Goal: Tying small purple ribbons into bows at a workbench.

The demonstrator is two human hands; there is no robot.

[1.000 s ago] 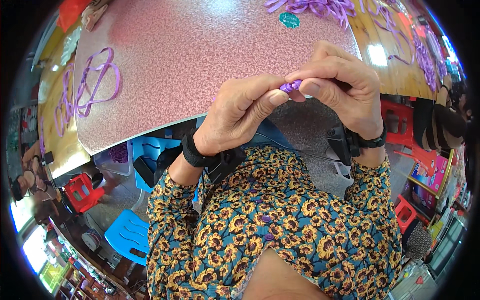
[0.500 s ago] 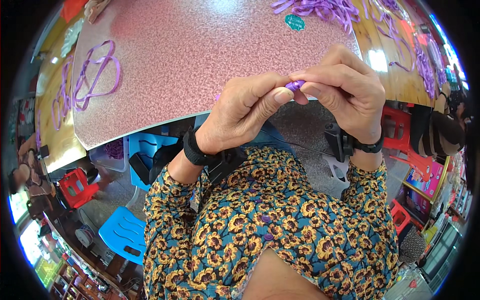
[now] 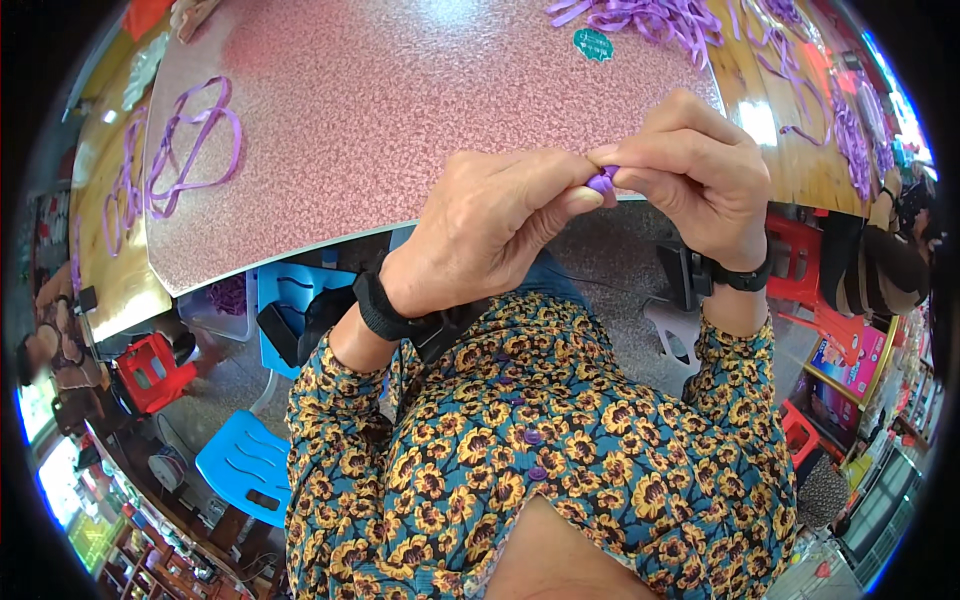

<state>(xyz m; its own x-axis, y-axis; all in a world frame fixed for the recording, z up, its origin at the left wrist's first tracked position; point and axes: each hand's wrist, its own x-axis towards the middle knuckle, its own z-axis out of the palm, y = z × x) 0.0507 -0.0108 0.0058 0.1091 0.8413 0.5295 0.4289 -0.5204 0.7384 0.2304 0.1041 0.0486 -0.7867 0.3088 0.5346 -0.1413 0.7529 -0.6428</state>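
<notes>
My left hand (image 3: pixel 492 235) and my right hand (image 3: pixel 693 176) meet fingertip to fingertip just above the near edge of a pink speckled table (image 3: pixel 400 110). Between their pinched fingers sits a small purple ribbon piece (image 3: pixel 603 181), mostly hidden by the fingers. Both wrists carry black straps. A loop of purple ribbon (image 3: pixel 195 145) lies on the table's left part. A heap of purple ribbons (image 3: pixel 650 20) lies at the far edge, with a small teal round tag (image 3: pixel 593 43) beside it.
A wooden table (image 3: pixel 800 130) at the right holds more purple ribbon strands. Under and beside the pink table stand blue plastic stools (image 3: pixel 245 465) and red stools (image 3: pixel 150 370). Another person (image 3: pixel 885 265) sits at the far right.
Both hands have shifted a little toward the table's edge while staying pinched on the purple piece. The fingers have turned slightly around it.
</notes>
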